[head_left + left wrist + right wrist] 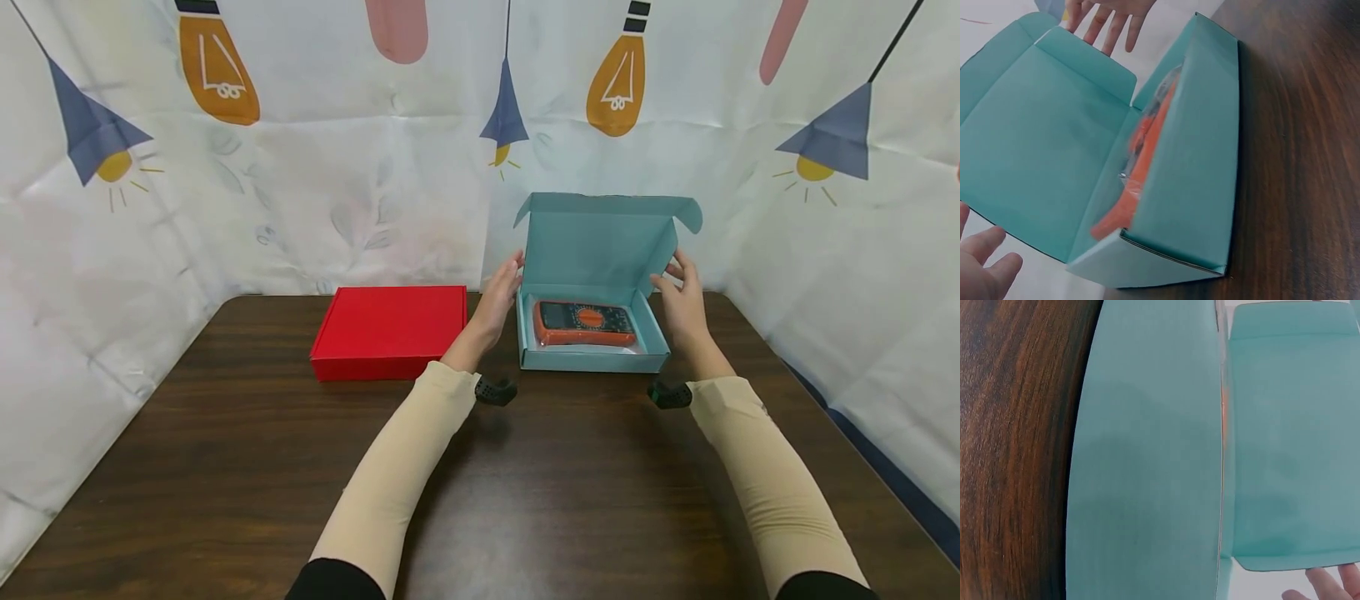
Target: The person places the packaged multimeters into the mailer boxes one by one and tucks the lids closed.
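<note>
A teal cardboard box (592, 362) stands on the table with its lid (600, 242) raised. Inside it lies an orange and black multimeter (588, 337) in clear plastic wrap. My left hand (497, 302) is at the lid's left edge, with its fingers fairly straight. At the other edge, my right hand (684, 304) has its fingertips by the lid's side flap. Loose, spread fingers of that right hand (1113, 19) show behind the flap in the left wrist view. Whether either hand touches the lid is hard to tell.
A closed red box (393, 325) sits on the dark wooden table (540, 500), just left of my left hand. Behind the table hangs a white curtain (300, 192) printed with lamps and bulbs. Dark straps (495, 392) circle both wrists.
</note>
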### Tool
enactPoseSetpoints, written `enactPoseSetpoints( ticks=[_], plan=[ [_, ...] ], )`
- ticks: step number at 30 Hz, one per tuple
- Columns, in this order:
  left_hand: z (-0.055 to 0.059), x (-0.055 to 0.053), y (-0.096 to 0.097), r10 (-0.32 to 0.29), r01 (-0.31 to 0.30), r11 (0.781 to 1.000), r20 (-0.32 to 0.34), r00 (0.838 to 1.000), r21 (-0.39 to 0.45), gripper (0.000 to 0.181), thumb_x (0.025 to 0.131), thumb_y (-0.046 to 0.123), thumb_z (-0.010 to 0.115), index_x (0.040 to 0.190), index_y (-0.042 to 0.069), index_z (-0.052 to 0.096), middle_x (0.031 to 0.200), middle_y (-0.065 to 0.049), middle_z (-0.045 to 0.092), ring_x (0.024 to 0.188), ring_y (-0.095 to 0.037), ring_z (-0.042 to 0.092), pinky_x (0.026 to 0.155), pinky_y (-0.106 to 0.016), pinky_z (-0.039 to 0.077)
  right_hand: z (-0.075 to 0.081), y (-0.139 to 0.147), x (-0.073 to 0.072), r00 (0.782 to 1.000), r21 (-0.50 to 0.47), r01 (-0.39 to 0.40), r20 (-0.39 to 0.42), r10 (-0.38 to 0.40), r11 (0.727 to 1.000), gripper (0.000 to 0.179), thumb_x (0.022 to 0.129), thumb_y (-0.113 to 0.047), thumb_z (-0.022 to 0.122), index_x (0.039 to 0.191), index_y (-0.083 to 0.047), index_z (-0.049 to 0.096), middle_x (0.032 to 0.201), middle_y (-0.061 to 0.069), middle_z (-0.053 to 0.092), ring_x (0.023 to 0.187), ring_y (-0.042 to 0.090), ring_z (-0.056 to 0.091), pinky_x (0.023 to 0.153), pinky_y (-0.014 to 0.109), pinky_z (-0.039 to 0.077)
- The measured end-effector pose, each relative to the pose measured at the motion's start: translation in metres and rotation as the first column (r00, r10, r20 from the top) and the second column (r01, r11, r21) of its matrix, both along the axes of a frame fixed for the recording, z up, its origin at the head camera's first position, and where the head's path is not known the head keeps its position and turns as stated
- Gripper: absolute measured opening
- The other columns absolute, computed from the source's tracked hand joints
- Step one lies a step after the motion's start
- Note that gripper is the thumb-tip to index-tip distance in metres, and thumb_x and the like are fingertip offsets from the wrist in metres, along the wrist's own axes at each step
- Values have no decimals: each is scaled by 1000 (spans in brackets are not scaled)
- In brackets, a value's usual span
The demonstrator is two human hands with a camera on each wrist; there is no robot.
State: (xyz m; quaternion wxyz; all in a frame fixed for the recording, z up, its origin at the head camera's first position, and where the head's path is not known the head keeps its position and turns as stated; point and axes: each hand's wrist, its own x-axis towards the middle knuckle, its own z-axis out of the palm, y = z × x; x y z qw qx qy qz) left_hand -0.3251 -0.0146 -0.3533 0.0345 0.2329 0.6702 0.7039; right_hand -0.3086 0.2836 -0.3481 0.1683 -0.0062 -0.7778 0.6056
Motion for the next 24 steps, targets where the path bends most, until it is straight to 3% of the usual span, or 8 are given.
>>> enactPoseSetpoints(
  ticks=[6,11,19,24],
  plan=[
    [-6,2,-3,-11,11,1000,-12,1000,-8,58,112,30,24,164,5,17,168,-19,19,153,-40,18,121,-61,13,-2,4,2,1000,18,9,-18,-8,1000,65,106,-23,44,165,-11,20,156,24,28,139,32,33,111,50,33],
    [-9,3,-5,-11,10,1000,-22,1000,-23,58,112,30,24,164,5,19,167,-18,21,153,-36,21,121,-61,14,-3,6,5,999,-46,-35,-27,34,998,62,106,-23,42,165,-14,22,152,24,33,135,33,41,118,52,29],
    [-10,6,-7,-19,15,997,-57,998,-69,59,112,32,21,162,1,21,167,-19,22,153,-34,20,122,-58,13,-6,13,13,992,-235,-127,-37,122,964,57,112,-38,33,165,-19,21,134,2,46,143,32,42,122,53,21],
    [-11,6,-6,-12,4,997,-107,994,-80,59,112,31,20,161,-3,23,165,-22,24,151,-36,24,123,-54,16,-11,15,16,989,-271,-150,-23,149,951,60,112,-44,30,166,-20,21,128,-4,44,146,33,38,122,52,21]
  ],
)
